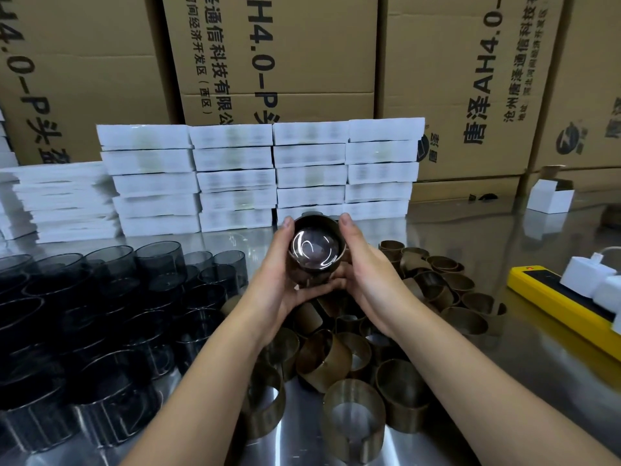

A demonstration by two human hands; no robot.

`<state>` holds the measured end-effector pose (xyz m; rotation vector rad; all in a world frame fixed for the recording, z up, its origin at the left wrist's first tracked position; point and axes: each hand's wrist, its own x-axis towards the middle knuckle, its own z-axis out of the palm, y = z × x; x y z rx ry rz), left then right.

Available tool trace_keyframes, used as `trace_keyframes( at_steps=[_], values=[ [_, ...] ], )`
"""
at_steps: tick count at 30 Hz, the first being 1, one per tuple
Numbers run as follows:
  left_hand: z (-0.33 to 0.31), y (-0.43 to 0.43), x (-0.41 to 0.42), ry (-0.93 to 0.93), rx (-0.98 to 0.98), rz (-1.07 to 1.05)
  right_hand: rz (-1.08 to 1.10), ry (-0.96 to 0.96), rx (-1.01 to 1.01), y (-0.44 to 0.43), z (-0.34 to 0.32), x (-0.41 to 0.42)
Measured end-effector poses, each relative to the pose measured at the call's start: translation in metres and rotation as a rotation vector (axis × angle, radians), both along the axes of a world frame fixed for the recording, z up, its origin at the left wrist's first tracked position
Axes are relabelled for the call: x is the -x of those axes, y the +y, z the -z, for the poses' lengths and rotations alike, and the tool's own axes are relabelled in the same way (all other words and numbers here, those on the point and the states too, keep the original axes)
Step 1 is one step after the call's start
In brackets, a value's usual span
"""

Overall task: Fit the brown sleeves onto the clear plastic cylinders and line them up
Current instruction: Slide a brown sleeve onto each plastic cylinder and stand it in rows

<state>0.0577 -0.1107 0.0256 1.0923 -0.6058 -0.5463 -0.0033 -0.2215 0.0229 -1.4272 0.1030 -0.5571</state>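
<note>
Both hands are raised above the middle of the surface (537,364), cupped around one cylinder (317,252). The left hand (275,280) curls around its left wall and the right hand (364,267) around its right, with the thumbs at the far rim. A brown sleeve (304,275) seems to wrap the cylinder, though how far it is seated cannot be told from here. To do this well, push evenly from both sides so the sleeve slides on square, and check that its edge sits flush with the rim all round before letting go. Squeezing hard risks buckling the thin band. The loose sleeves (336,364) lie heaped below the wrists and the bare cylinders (100,314) are crowded on the left.
</note>
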Motion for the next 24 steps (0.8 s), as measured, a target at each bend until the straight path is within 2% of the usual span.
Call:
trace_keyframes(
  at_steps=[10, 17, 24],
  values=[
    [0.002, -0.007, 0.001, -0.057, -0.065, -0.121, 0.123, 0.068, 0.093, 0.002, 0.001, -0.002],
    [0.006, -0.011, -0.003, -0.113, -0.077, -0.179, 0.111, 0.014, 0.167, 0.001, 0.001, -0.001],
    [0.013, -0.014, -0.004, -0.158, -0.093, -0.281, 0.149, 0.054, 0.189, 0.003, 0.001, 0.002]
  ],
)
